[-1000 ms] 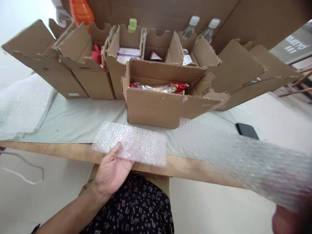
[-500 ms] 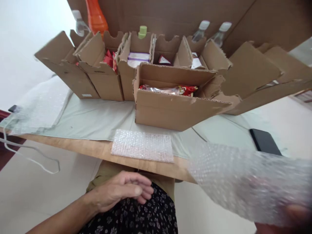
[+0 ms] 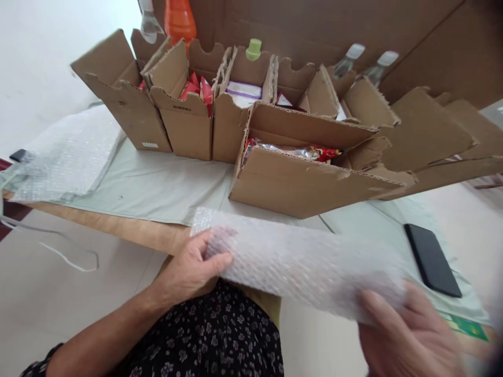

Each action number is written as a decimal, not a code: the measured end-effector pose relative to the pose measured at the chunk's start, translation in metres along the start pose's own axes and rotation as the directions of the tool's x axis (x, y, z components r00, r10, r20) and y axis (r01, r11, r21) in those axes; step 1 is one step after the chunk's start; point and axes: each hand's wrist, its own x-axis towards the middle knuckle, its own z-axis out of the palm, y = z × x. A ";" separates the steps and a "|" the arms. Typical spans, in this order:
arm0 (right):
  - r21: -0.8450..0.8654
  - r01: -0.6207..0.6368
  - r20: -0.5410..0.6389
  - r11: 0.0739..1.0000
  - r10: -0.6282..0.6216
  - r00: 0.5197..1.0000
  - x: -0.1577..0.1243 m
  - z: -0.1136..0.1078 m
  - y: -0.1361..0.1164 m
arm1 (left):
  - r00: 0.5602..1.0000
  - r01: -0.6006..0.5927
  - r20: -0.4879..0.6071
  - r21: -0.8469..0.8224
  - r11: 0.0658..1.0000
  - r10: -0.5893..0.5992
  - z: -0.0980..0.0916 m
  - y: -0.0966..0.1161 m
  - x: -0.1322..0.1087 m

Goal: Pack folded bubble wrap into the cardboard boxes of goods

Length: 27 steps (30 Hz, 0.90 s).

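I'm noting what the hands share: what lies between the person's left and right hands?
In the head view, a strip of bubble wrap spans the gap between the left hand and the right hand, held by both.

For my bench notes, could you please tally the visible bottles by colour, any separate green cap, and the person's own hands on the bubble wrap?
Clear bottles: 3
Orange bottle: 1
Green cap: 1
Left hand and right hand on the bubble wrap: 2
Total: 7
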 end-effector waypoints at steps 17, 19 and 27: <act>-0.533 0.226 0.164 0.815 -0.163 0.973 0.023 0.043 0.058 | 0.911 0.127 -0.216 0.958 0.257 0.352 -0.040 0.008 0.018; -0.529 0.323 0.214 0.785 -0.245 0.946 0.020 0.039 0.055 | 0.917 0.111 -0.208 0.953 0.283 0.341 -0.043 0.007 0.014; -0.685 0.338 0.299 0.646 -0.173 0.938 0.023 0.037 0.057 | 0.910 0.075 -0.192 0.948 0.311 0.367 -0.049 0.003 0.003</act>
